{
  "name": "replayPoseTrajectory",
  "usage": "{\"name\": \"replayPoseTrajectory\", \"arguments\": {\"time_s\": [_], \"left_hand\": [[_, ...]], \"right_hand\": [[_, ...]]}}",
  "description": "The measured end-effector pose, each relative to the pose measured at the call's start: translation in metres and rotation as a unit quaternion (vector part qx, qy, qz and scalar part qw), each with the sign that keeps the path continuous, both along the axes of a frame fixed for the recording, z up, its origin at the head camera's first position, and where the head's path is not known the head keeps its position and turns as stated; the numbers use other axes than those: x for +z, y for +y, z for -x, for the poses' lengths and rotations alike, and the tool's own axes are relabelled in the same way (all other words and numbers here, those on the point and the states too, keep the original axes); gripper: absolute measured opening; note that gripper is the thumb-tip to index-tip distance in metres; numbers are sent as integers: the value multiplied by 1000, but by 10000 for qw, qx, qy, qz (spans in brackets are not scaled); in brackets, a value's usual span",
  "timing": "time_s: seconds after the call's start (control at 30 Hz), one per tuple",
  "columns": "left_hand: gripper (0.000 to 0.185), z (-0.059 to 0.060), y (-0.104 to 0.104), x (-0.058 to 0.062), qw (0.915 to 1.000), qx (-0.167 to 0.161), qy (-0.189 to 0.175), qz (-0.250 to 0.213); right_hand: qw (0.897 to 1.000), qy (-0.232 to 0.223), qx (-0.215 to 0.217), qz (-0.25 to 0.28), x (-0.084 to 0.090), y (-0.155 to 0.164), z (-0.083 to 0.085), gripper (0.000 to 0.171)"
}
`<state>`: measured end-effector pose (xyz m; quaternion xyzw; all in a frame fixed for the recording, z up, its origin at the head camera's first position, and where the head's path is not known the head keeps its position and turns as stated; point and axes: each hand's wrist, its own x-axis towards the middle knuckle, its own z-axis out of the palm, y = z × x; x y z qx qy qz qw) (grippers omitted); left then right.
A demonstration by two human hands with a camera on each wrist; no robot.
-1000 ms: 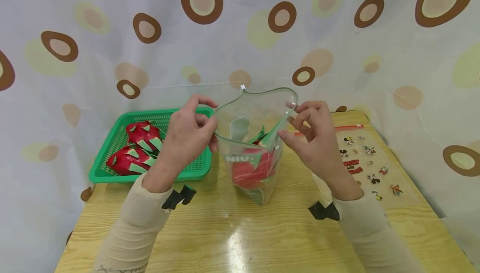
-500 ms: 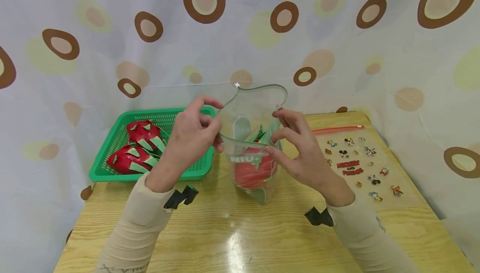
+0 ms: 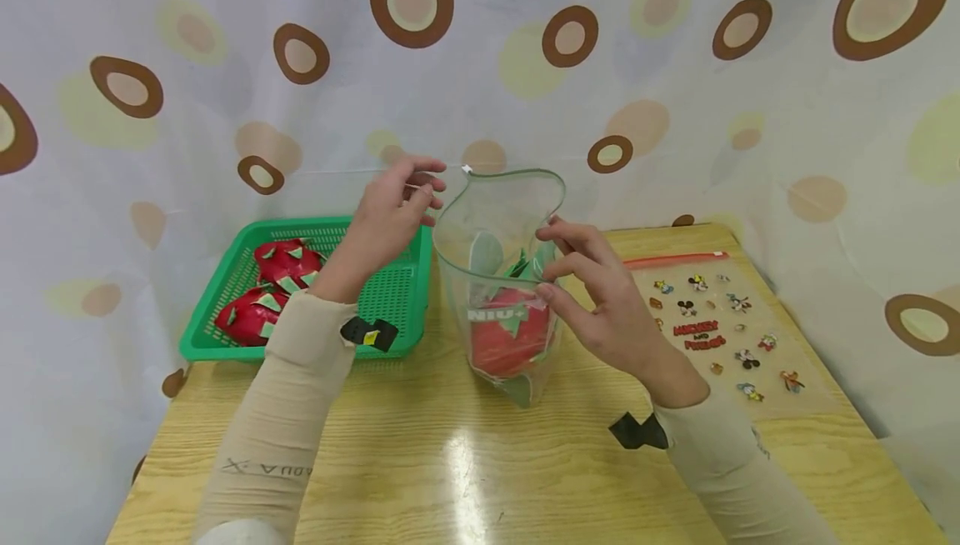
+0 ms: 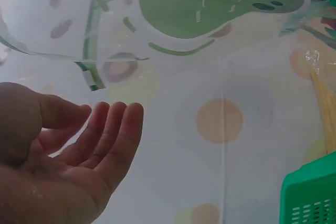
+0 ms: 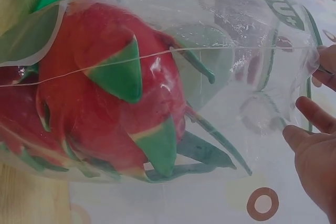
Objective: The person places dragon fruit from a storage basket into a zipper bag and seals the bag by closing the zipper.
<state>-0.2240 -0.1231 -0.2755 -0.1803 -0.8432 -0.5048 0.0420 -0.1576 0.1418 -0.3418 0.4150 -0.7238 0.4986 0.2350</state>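
The left hand [image 3: 392,213] is raised beside the bag's [image 3: 504,278] top edge, fingers relaxed and spread, gripping nothing. The right hand [image 3: 592,295] reaches in from the other side, thumb and fingertips pinching the bag's near rim. The clear bag stands open on the bench [image 3: 465,462] with a red dragon fruit [image 3: 504,337] inside. A green basket [image 3: 390,303] with two more fruits sits to the left.

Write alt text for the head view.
A clear zip bag holding a red dragon fruit stands on a wooden table, its rim pinched by the right hand while the left hand hovers open beside it. A green basket with two more dragon fruits sits left.
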Motion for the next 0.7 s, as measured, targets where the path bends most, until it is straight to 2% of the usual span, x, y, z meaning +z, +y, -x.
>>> {"name": "replayPoseTrajectory", "arguments": {"time_s": [0.13, 0.2, 0.27, 0.33, 0.47, 0.6, 0.7], "left_hand": [[46, 14, 3, -9, 9977, -567, -100, 354], [47, 17, 5, -11, 9964, -744, -208, 342], [44, 19, 7, -13, 9959, -828, -340, 121], [40, 20, 8, -15, 9962, -743, -440, -124], [32, 19, 7, -17, 9981, -323, -413, -336], [27, 16, 3, -18, 9992, 96, -202, -335], [23, 14, 1, -18, 9985, 275, 0, -482]], "right_hand": [[9999, -83, 94, 11, 0, 0, 0, 11], [9998, -132, 142, 25, 0, 0, 0, 7], [9997, -152, 190, 45, 0, 1, 0, 5], [9996, -132, 230, 78, 0, 3, 0, 4], [9991, -232, 271, 235, 2, 7, 0, 5], [9975, -448, 240, 486, 5, 15, 0, 4], [9956, -539, 195, 736, 8, 20, 0, 4]]}}
